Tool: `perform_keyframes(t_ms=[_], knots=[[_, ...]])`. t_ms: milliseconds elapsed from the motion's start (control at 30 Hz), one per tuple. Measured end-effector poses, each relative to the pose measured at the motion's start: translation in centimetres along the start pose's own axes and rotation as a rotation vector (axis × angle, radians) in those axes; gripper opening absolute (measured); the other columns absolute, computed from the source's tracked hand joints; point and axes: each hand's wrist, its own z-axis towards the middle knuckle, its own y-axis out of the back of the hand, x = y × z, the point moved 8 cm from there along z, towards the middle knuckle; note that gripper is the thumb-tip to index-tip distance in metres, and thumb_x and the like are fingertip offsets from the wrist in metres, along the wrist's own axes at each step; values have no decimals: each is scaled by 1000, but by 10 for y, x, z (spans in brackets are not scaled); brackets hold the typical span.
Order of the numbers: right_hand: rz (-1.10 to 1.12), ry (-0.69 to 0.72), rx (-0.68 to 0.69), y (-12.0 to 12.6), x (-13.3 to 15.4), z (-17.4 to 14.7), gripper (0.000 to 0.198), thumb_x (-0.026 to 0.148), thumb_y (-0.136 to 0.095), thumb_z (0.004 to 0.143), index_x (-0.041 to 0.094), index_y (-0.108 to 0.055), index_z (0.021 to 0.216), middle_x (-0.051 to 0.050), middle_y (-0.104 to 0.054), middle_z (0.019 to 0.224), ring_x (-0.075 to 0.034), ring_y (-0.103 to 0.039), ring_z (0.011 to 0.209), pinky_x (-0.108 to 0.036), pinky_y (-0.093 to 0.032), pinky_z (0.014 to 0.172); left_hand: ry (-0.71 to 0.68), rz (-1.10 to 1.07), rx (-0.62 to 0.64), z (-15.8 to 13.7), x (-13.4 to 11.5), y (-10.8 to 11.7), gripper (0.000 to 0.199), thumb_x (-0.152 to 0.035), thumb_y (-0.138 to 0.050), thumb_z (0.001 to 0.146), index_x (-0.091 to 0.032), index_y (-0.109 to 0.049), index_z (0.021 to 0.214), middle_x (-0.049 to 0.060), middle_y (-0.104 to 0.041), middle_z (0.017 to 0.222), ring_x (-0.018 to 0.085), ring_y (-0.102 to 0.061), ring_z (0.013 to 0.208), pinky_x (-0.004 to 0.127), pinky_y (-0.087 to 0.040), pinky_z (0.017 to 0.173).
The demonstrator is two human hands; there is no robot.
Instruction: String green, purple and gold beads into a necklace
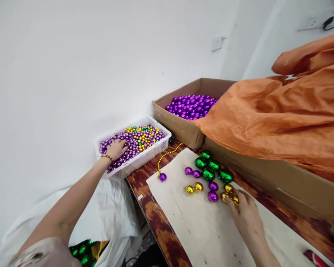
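Observation:
My left hand (117, 149) reaches into a white plastic basket (144, 152) and rests on shiny small beads (133, 144), mostly purple with gold and green among them. Its visible fingers are stretched apart, the tips partly lost among the beads. On a pale cloth (208, 230), my right hand (246, 211) has its fingers closed around gold balls (235, 200). Beside it lie purple balls (213, 196), larger green balls (208, 174) and another gold pair (194, 188). A string of small gold beads (164, 155) ends at a purple ball (163, 177).
Behind the cloth stands a cardboard box (180, 128) of purple balls, partly covered by orange fabric (267, 122). A thin needle-like line (180, 212) lies on the cloth. White sacking (117, 207) with green balls (83, 252) sits below left, off the wooden table's edge.

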Motion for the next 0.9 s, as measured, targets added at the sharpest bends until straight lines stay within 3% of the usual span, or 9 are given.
perform_keyframes(t_ms=[167, 400, 500, 600, 700, 900], knots=[[14, -10, -56, 5, 0, -8, 58, 60, -36, 94, 15, -62, 121, -22, -54, 132, -38, -54, 121, -53, -52, 94, -81, -84, 4, 5, -2, -7, 31, -29, -47, 92, -19, -64, 117, 14, -59, 114, 31, -56, 114, 46, -43, 104], [26, -58, -43, 8, 1, -13, 55, 58, -35, 94, 17, -62, 118, -21, -51, 134, -37, -53, 124, -52, -51, 96, -41, -449, -1, 16, -1, -3, 10, -17, -61, 78, -20, -63, 87, 6, -59, 95, 22, -58, 92, 33, -48, 87], [27, -63, -45, 9, -1, -15, 52, 57, -35, 94, 18, -61, 119, -19, -50, 135, -36, -53, 124, -51, -51, 96, 49, -690, 4, 20, 4, -2, 11, -13, -67, 72, -19, -58, 73, 3, -55, 76, 18, -54, 78, 24, -47, 66], [35, -59, -46, 8, -6, -16, 51, 56, -37, 93, 19, -61, 120, -18, -50, 135, -36, -54, 123, -50, -52, 94, 171, -982, 36, 18, 12, 1, 12, -18, -67, 79, -17, -55, 77, 1, -53, 69, 11, -46, 59, 16, -33, 44], [40, -49, -50, 6, -9, -15, 51, 56, -38, 92, 19, -62, 119, -18, -51, 133, -36, -55, 120, -49, -53, 91, 246, -1297, 119, 10, 9, 5, 13, -23, -58, 92, -15, -53, 83, 1, -54, 70, 5, -38, 48, 12, -20, 36], [13, -34, -73, 2, -13, -14, 55, 56, -40, 89, 15, -64, 117, -22, -53, 133, -36, -58, 115, -50, -54, 87, 328, -1732, 281, -5, -10, 11, 23, -21, -40, 103, -13, -56, 89, 1, -52, 69, 3, -43, 46, 6, -21, 30]])
